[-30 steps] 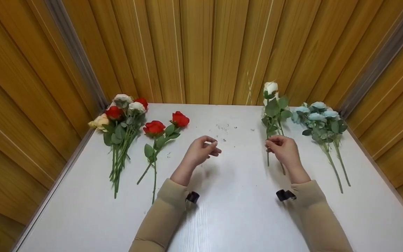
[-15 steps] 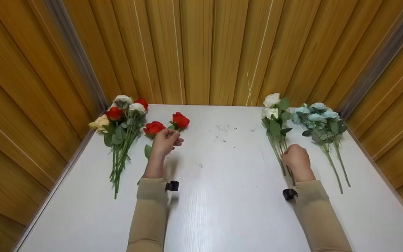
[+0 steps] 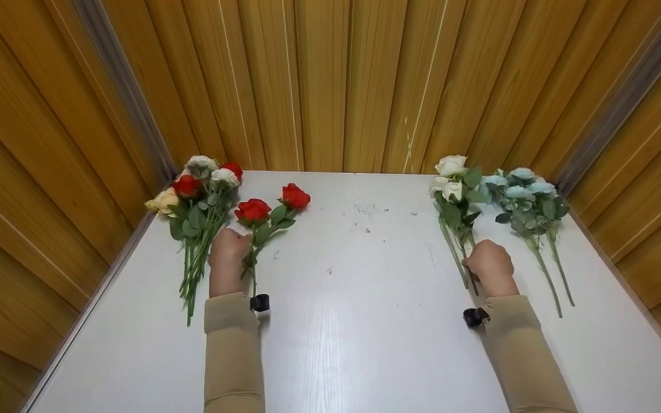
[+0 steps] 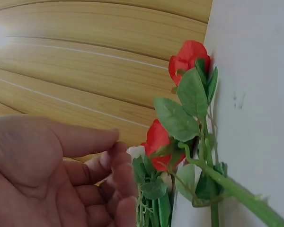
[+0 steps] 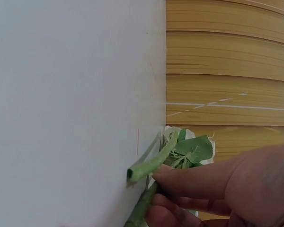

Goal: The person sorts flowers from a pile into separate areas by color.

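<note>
Two red roses (image 3: 253, 210) with leafy green stems lie at left centre on the white table (image 3: 365, 321). Just left of their stems is my left hand (image 3: 228, 255); in the left wrist view its fingers (image 4: 123, 175) are loosely bent, with nothing between them and the thumb. On the right, several white roses (image 3: 451, 165) lie together, heads toward the back wall. My right hand (image 3: 490, 267) pinches a green stem (image 5: 143, 203) of this group low down, thumb against fingers. A second cut stem end (image 5: 149, 168) passes close by the thumb tip.
A mixed bunch (image 3: 193, 221) of red, white and pale yellow flowers lies left of the red roses. Light blue flowers (image 3: 520, 192) lie to the right of the white ones. A wood-panelled wall (image 3: 330, 86) closes off the back, with panels at both sides.
My left hand has moved left from mid-table, past the red roses to their left side. My right hand has lowered the white rose among the others and shifted slightly right and toward me.
</note>
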Motion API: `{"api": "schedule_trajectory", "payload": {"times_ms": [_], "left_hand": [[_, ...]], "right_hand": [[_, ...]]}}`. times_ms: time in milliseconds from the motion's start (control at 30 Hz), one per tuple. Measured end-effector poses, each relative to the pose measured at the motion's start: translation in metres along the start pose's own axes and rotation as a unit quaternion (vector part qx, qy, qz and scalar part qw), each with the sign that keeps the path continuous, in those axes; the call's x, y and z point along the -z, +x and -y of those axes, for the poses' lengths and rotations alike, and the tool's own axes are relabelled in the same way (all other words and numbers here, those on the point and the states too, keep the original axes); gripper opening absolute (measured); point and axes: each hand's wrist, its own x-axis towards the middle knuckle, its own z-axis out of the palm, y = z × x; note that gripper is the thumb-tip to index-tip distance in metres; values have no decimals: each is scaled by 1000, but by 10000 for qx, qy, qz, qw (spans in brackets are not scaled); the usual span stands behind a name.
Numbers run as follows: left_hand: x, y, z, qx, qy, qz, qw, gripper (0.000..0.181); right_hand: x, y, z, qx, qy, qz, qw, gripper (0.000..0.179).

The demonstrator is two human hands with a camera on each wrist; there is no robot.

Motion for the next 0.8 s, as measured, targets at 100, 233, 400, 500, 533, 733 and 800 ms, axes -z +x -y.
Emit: {"api": "schedule_trajectory", "payload": {"times_ms": [100, 233, 400, 500, 533, 733, 800], "left_hand": [[1, 0, 6, 182, 391, 392, 9983, 43], [-1, 1, 11, 227, 725, 794, 9939, 52], [-9, 3, 11, 310, 1070, 950, 9892, 49], [-14, 6, 11, 433, 1192, 863, 9882, 44], [-15, 7, 11, 462, 1212, 835, 9880, 42], [-13, 10, 10, 486, 1127, 730, 9898, 38], [-12, 9, 10, 460, 1035, 671, 9913, 34]], "right_hand": [[0, 0, 0, -94, -16, 35, 9999, 31], [0, -1, 1, -207, 22, 93, 9997, 30], [1, -1, 2, -271, 72, 294, 9992, 32], [1, -1, 3, -283, 77, 344, 9990, 32], [2, -1, 4, -282, 80, 349, 9990, 32], [3, -3, 5, -261, 59, 339, 9991, 34], [3, -3, 6, -255, 56, 337, 9991, 36]]}}
